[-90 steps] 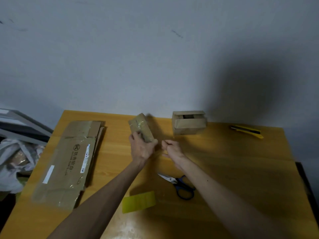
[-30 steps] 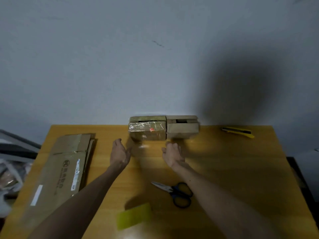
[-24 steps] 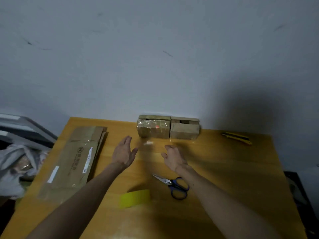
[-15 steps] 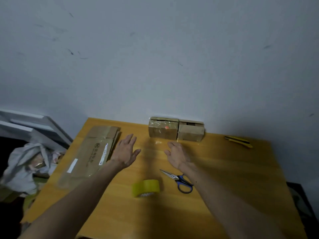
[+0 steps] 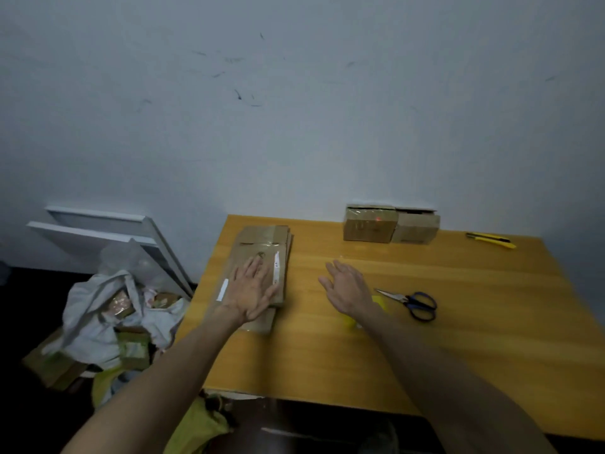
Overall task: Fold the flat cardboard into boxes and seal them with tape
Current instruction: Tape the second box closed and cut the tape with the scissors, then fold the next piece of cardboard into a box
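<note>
Honey-yellow wood-grain worktop (image 5: 458, 322). At ten o'clock, brown flat cardboard (image 5: 262, 244) with white strips. At twelve, brown boxes (image 5: 368, 229), one with a red spot. Scissors (image 5: 412, 301) handles dark blue; knife (image 5: 491, 240) yellow-black.

In front of me is a pale grey-blue wall (image 5: 294, 132), scuffed with dark marks, and the yellow wooden tabletop (image 5: 465, 326) is pushed right up against it. The light is dim. To my left, two white panels (image 5: 98, 231) lean on the wall, with a heap of white bags (image 5: 95, 309) below them on the dark floor (image 5: 23, 411).
</note>
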